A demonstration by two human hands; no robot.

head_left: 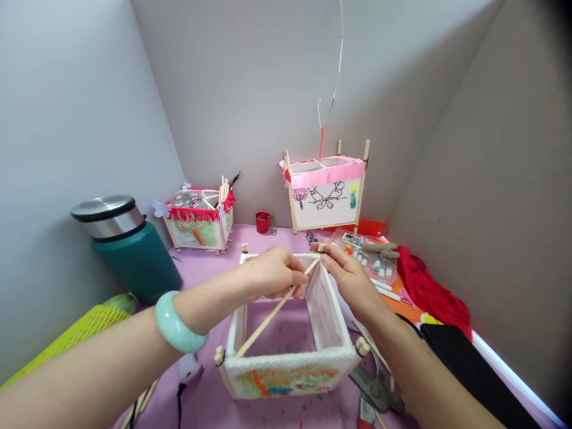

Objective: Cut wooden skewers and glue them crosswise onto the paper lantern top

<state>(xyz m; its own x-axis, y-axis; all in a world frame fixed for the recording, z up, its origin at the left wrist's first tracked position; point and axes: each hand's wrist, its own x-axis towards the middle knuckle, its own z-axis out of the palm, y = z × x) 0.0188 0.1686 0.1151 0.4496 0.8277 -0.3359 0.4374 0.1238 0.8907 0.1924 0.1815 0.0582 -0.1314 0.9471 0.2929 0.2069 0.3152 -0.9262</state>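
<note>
A four-sided, open-topped lantern frame [292, 360] of wooden sticks stands in front of me. White fuzzy strips line its rim, and an orange and green drawing covers its near panel. A thin wooden stick [268, 325] lies diagonally across the opening, from the near left to the far right corner. My left hand [279, 273], past a pale green bangle [177, 325], pinches this stick close to its far end. Around the far right corner post, my right hand [346, 271] grips the frame, its thumb by the stick's tip.
Behind stand a pink-fringed lantern [328, 202] with a wire hook, a red-fringed box [199, 229] and a small red bucket [263, 223]. A teal bottle [134, 256] is left. Pliers [375, 387], a glue gun [189, 368], red cloth [429, 292] and a paint case [384, 271] lie around.
</note>
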